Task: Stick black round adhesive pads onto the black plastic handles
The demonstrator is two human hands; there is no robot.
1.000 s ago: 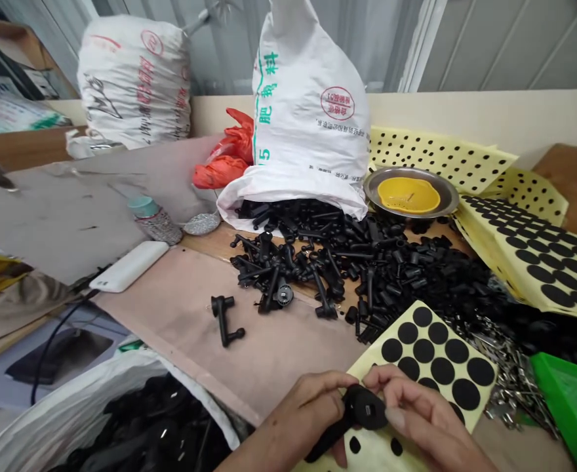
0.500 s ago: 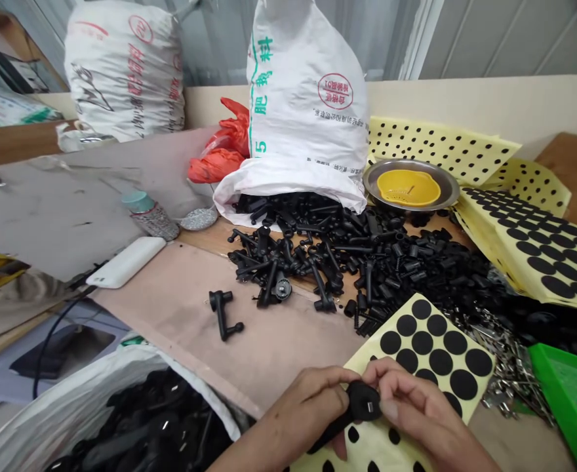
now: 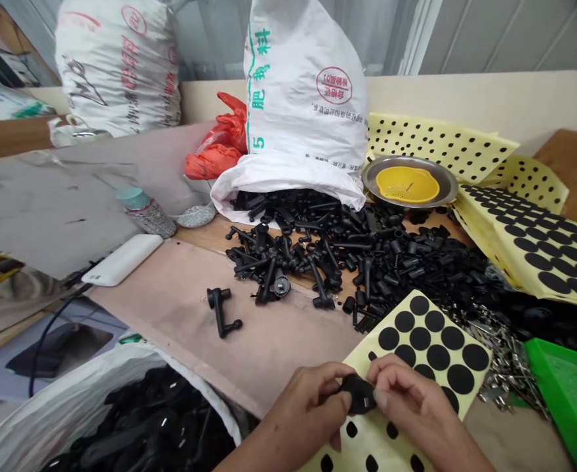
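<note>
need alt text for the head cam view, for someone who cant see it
A left hand and right hand pinch a small black plastic part over a yellow sheet of round black stickers. Beyond them, a heap of black plastic parts spills from a white woven sack onto a wooden bench, with metal pieces to the right.

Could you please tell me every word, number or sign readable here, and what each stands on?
"肥", "料" and "5", in green, on the white sack; the character between is unclear.
Red round stamp on it: too small to read.
Red characters on the other sack: too blurred to read.
</note>
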